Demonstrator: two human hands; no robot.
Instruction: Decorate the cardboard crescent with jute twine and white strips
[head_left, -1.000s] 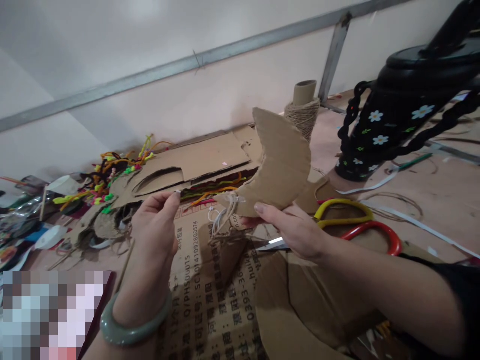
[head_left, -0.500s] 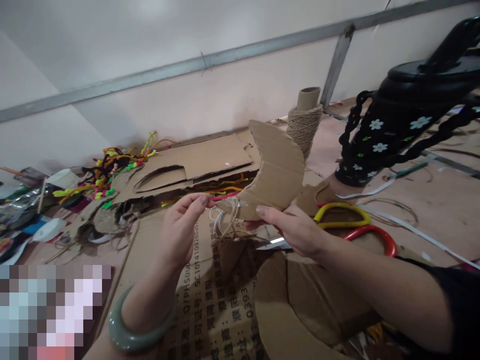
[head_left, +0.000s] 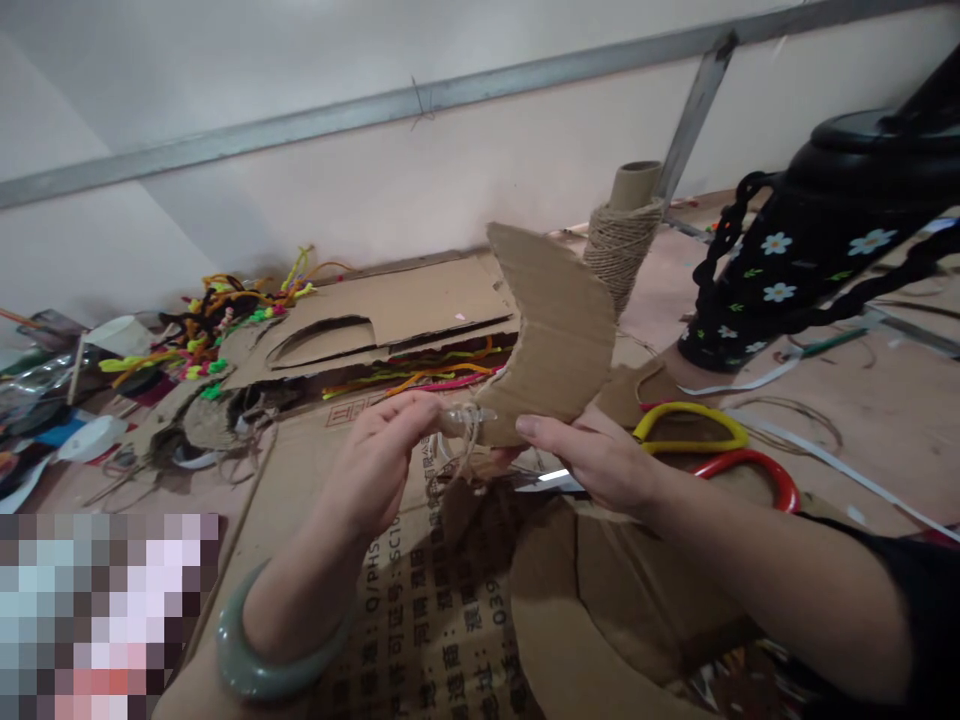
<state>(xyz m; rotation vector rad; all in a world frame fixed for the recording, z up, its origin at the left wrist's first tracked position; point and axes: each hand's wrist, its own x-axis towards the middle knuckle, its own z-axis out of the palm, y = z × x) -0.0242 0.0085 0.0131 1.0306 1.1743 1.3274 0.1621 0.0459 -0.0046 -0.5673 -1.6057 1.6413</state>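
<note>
A cardboard crescent [head_left: 566, 320] stands raised above the worktable. My right hand [head_left: 592, 450] grips its lower right part, thumb flat on the front face. At the crescent's narrow lower left end, my left hand [head_left: 397, 430] has thumb and finger pinched together over the tip. Just beside those fingertips, a clear shiny piece [head_left: 476, 413] lies against the cardboard with twine [head_left: 470, 440] looped round it. Below the right hand lie scissors with one yellow handle and one red handle [head_left: 757, 470], their blade partly hidden. Another curved cardboard cutout [head_left: 551, 620] rests in front.
Behind the hands is a cardboard sheet [head_left: 420, 290] with a cut opening and pipe cleaners [head_left: 420, 380] beneath it. A twine spool [head_left: 622, 240] and a black flowered bottle [head_left: 780, 260] stand at the right. Printed cardboard [head_left: 315, 500] covers the front; craft supplies [head_left: 90, 380] crowd the left.
My left hand has shifted slightly right, and its fingertips now meet the crescent's narrow tip. The right hand keeps its grip. The whole view has shifted a little.
</note>
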